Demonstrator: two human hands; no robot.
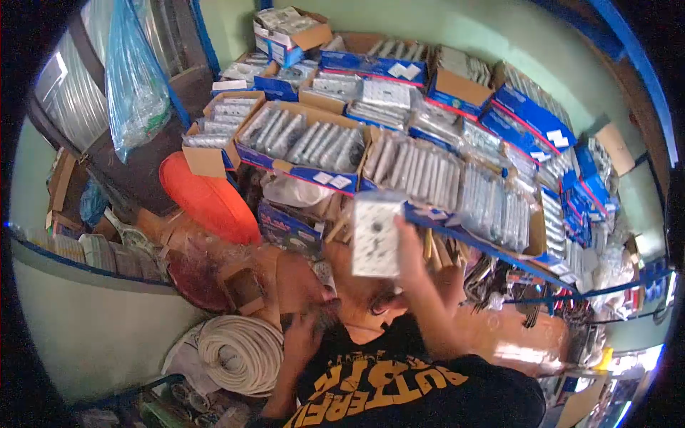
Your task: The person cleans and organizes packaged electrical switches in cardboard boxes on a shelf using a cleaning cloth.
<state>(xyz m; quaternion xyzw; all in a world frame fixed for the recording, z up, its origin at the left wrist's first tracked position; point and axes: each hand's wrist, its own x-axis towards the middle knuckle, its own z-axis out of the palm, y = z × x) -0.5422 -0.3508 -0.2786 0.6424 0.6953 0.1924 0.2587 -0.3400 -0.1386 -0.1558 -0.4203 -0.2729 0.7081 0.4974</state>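
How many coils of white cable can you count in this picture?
1. The coil of white cable lies at the lower left, beside a person's hand and below the round orange plastic lid. Clutter may hide others.

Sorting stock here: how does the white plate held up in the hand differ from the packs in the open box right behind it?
The white plate is a single loose piece, held upright and face-on by the right hand; the boxed packs are many, clear-wrapped and stacked on edge in rows. The plate looks plain white and blurred; the packs look grey and shiny. Both seem to be flat rectangular pieces.
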